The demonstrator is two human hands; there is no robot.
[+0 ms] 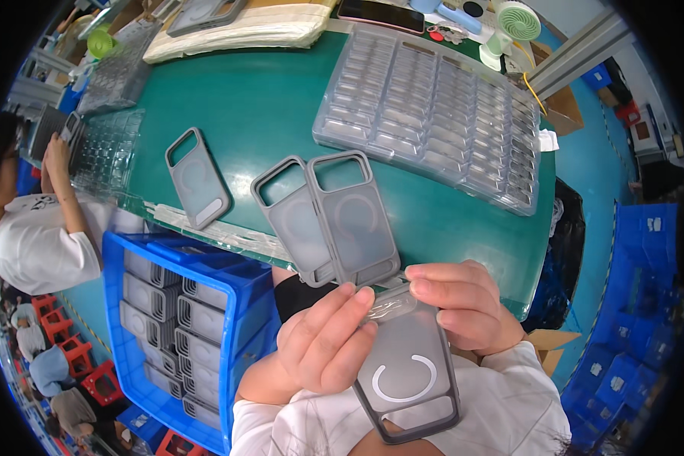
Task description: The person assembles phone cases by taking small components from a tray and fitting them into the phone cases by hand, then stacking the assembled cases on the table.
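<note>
The left hand [328, 340] and right hand [463, 304] pinch the table-side end of a grey phone case [403, 346] before the chest, likely light, smooth and fairly stiff, best taken by its rim, though fingers mask its corners and the shiny clear piece [393, 305] between them is hard to make out.

Wide fisheye view under bright, even light, apparently from above. A soft pale sheen lies on the green tabletop [266, 106], and small sharp highlights dot the clear plastic tray [433, 114]. Glare streaks the transparent strip [394, 305] at the held gray case [403, 342], which appears in good focus. Shadows are weak; black plastic [570, 235] at right reads dark. Toward the black rim, straight edges bow, and the red stools [102, 382] look small and soft.
</note>
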